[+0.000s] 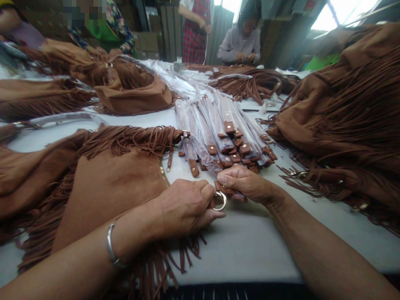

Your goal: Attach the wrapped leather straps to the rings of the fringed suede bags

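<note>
Near the table's front, my left hand (pixel 184 206) is closed on a metal ring (pixel 220 201) at the edge of a brown fringed bag (pixel 115 183). My right hand (pixel 242 183) pinches the brown end of a strap (pixel 224 188), right beside the ring. A clear plastic sleeve (pixel 203 156) runs from that strap back toward the pile. The bag lies flat under my left wrist, its fringe spread at both ends. Whether the strap end passes through the ring is hidden by my fingers.
A pile of plastic-wrapped straps (pixel 234 137) lies just beyond my hands. More fringed bags (pixel 134 93) cover the left and back of the white table (pixel 250 246); a large brown fringed heap (pixel 353 100) rises at the right. Several people stand or sit across the table.
</note>
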`<state>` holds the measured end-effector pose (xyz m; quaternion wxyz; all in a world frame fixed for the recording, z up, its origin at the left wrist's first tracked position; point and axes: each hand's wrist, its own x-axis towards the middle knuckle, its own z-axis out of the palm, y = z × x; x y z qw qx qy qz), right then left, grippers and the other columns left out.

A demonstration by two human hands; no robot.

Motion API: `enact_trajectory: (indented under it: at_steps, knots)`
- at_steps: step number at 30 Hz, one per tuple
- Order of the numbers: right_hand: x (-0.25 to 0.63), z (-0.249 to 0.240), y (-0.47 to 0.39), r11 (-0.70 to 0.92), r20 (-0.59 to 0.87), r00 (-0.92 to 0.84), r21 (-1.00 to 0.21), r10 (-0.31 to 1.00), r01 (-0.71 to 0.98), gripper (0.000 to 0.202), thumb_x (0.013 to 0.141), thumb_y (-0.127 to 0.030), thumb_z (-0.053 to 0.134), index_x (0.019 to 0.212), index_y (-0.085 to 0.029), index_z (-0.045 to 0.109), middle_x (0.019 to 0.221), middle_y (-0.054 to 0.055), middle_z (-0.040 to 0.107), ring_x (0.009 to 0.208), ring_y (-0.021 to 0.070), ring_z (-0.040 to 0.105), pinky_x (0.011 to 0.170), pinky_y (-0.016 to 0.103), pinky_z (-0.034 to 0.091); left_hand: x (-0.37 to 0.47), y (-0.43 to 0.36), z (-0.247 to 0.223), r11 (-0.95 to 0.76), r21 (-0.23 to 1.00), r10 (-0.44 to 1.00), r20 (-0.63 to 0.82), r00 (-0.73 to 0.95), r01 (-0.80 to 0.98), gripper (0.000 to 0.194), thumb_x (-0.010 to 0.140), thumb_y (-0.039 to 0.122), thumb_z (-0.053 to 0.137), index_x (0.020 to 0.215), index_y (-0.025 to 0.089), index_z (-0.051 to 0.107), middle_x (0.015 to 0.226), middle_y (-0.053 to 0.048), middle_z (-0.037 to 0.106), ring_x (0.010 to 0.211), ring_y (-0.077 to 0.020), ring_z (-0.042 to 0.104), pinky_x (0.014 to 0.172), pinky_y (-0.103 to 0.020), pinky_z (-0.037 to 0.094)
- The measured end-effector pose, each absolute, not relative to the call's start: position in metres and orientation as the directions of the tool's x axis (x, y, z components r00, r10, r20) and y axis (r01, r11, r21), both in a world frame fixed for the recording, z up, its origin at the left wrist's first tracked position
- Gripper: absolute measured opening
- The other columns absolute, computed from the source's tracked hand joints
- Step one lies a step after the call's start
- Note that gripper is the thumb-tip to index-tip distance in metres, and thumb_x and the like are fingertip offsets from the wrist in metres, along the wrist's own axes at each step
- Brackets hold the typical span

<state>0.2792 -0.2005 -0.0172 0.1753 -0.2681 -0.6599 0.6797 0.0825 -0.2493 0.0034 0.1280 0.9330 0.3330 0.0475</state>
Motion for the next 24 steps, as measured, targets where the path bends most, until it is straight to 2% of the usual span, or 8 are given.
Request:
enact_trajectory:
  at_steps: [4,9,15,20,22,24]
  knots:
    - [0.28,-0.018,-0.2,-0.107,-0.145,-0.818,-0.989,0.556,0.103,0.041,0.089,-0.042,0.047,0.06,-0.012,0.044,0.048,-0.006,0.038,0.034,0.0014,0.029,0.032,0.014,0.02,0.081,-0.249,0.004,-0.741,0.311,0.629,0.013,0.777,0.595,0.032,0.091,0.045,0.033,0.087,0.016,0.045,0.08,-0.003,0.055,0.065,-0.0159,0.052,0.059,-0.027,0.044]
    - [0.281,-0.023,-0.199,-0.244,-0.168,-0.892,-0.968,0.42,0.067,0.044,0.087,-0.044,0.049,0.056,-0.013,0.039,0.048,-0.006,0.038,0.032,0.0009,0.028,0.029,0.015,0.015,0.08,-0.252,0.002,-0.765,0.343,0.585,0.02,0.81,0.544,0.033,0.091,0.047,0.032,0.092,0.017,0.044,0.082,-0.003,0.056,0.066,-0.0161,0.052,0.058,-0.027,0.041]
    - [0.282,-0.012,-0.203,-0.213,-0.153,-0.909,-0.974,0.388,0.074,0.043,0.086,-0.044,0.05,0.058,-0.011,0.047,0.042,-0.006,0.038,0.031,0.0027,0.03,0.029,0.016,0.018,0.078,-0.253,0.003,-0.756,0.376,0.601,0.075,0.796,0.536,0.035,0.091,0.051,0.029,0.089,0.018,0.044,0.078,-0.001,0.056,0.061,-0.0146,0.051,0.054,-0.025,0.037]
    - [0.286,-0.002,-0.206,-0.18,-0.198,-0.893,-0.974,0.405,0.135,0.04,0.085,-0.041,0.053,0.062,-0.009,0.052,0.049,-0.002,0.048,0.035,0.0041,0.041,0.033,0.015,0.028,0.074,-0.251,0.006,-0.718,0.437,0.628,0.072,0.775,0.542,0.038,0.09,0.052,0.031,0.084,0.018,0.046,0.073,0.0,0.054,0.058,-0.0136,0.05,0.053,-0.024,0.036]
    - [0.286,-0.002,-0.207,-0.192,-0.201,-0.867,-0.973,0.455,0.125,0.039,0.083,-0.042,0.055,0.063,-0.009,0.051,0.051,-0.002,0.048,0.035,0.0035,0.04,0.033,0.014,0.028,0.074,-0.251,0.006,-0.686,0.485,0.658,0.096,0.747,0.542,0.033,0.09,0.049,0.036,0.084,0.018,0.047,0.074,0.0,0.054,0.058,-0.0121,0.05,0.052,-0.023,0.037]
    - [0.286,-0.004,-0.21,-0.216,-0.188,-0.838,-0.973,0.513,0.086,0.042,0.08,-0.047,0.057,0.061,-0.01,0.049,0.051,-0.003,0.047,0.033,0.0025,0.036,0.031,0.014,0.024,0.076,-0.252,0.003,-0.675,0.537,0.679,0.182,0.712,0.506,0.026,0.088,0.043,0.043,0.089,0.018,0.048,0.077,-0.001,0.056,0.061,-0.0113,0.051,0.053,-0.021,0.039]
